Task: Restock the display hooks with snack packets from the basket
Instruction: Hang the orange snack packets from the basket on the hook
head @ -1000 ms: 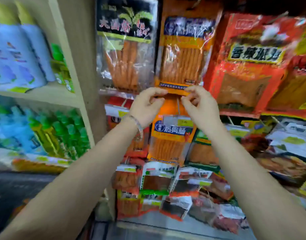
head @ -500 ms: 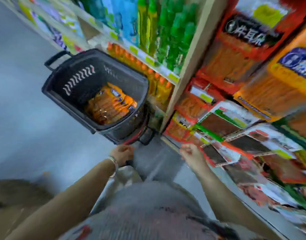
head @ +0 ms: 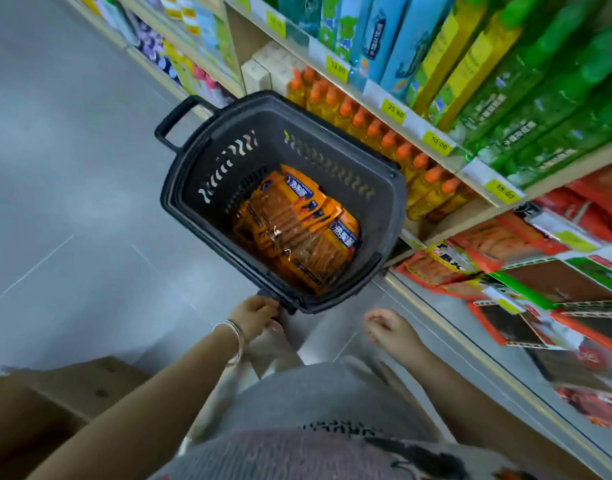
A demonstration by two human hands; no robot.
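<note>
Head view: the dark basket [head: 379, 216] sits on the grey floor [head: 72, 202] beside the shelf [head: 367, 93], with orange snack packets [head: 297, 233] piled inside. The left hand [head: 254, 315], fingers curled, is at the basket's near corner; grasping or not, I cannot tell. The right hand [head: 389, 327] hangs relaxed, empty, over the floor.

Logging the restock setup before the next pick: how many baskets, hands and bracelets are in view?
basket: 1
hands: 2, the left hand and the right hand
bracelet: 1, on the left wrist
Total: 4
</note>
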